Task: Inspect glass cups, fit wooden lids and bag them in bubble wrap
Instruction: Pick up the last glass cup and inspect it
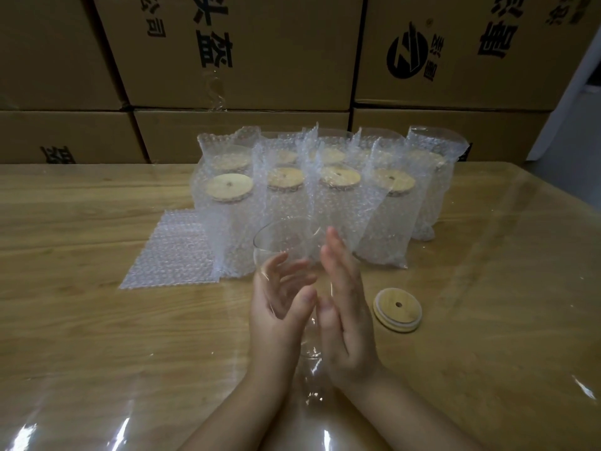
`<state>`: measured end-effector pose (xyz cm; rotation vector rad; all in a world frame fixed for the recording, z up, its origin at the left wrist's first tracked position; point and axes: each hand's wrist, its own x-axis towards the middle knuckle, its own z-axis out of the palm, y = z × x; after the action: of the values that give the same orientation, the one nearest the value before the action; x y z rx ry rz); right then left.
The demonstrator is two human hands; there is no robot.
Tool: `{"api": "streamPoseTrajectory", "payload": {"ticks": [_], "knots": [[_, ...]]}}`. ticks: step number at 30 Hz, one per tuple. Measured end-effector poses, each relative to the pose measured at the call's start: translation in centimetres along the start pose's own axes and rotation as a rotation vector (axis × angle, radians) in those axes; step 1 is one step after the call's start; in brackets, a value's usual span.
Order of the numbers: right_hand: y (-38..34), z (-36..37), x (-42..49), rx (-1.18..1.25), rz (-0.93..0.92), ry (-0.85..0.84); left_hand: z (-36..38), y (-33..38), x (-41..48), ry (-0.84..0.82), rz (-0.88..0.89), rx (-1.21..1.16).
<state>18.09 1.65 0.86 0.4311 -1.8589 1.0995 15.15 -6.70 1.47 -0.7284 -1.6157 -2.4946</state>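
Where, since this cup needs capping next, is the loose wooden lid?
In the head view, the loose wooden lid lies flat on the table, just right of the right hand, nearer the person than the bagged cups.

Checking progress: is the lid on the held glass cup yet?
Off. The wooden lid lies on the table; the glass cup shows a bare rim.

Stacked cartons behind: black Chinese print, all upside down. I read 公司 [155,29] on the upper middle carton [276,70]. Round black logo [407,51] sits on the upper right carton [461,83]. The rest isn't legible to me.
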Motion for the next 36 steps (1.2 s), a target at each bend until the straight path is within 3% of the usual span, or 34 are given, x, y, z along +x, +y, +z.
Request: {"api": "streamPoseTrajectory", "payload": {"ticks": [4, 7, 12, 15, 18, 22, 26, 30, 32, 36], "knots": [[-0.2, 0.0, 0.6, 0.566, 0.673, 0.125, 1.3, -0.2, -0.4, 0.085, 0.334, 0.422], [0.5, -0.3, 0.9, 0.780, 0.981, 0.178, 0.0, -0.5, 0.1, -0.073, 0.394, 0.471], [1.6, -1.1, 0.9, 0.923, 1.230, -0.036, -1.1, -0.4, 0.7, -0.140, 0.598, 0.611], [1.3, -1.6, 1.6, 0.790, 1.320, -0.177, -1.5, -0.2, 1.2, -0.184, 0.627, 0.605], [1.2, -2.0, 2.7, 0.633, 1.360, -0.242, -2.0, -0.6, 1.5, -0.245, 0.593, 0.572], [0.3, -3.0, 3.0, 0.697, 1.393, -0.251, -1.9, -1.3, 1.5, -0.304, 0.551, 0.553], [0.6, -2.0, 2.8, 0.740, 1.252, 0.033, -1.7, -1.9, 1.1, -0.258, 0.495, 0.581], [0.3, -1.6, 1.8, 0.806, 1.074, 0.137, -2.2, -2.4, 1.0, -0.191, 0.406, 0.613], [0.2, -1.6, 2.0, 0.850, 0.988, 0.139, -2.2, -2.3, 1.2, -0.159, 0.445, 0.666], [-0.3, -2.7, 2.8, 0.846, 0.765, 0.205, -2.1, -2.3, 1.8, -0.158, 0.718, 0.949]]}}
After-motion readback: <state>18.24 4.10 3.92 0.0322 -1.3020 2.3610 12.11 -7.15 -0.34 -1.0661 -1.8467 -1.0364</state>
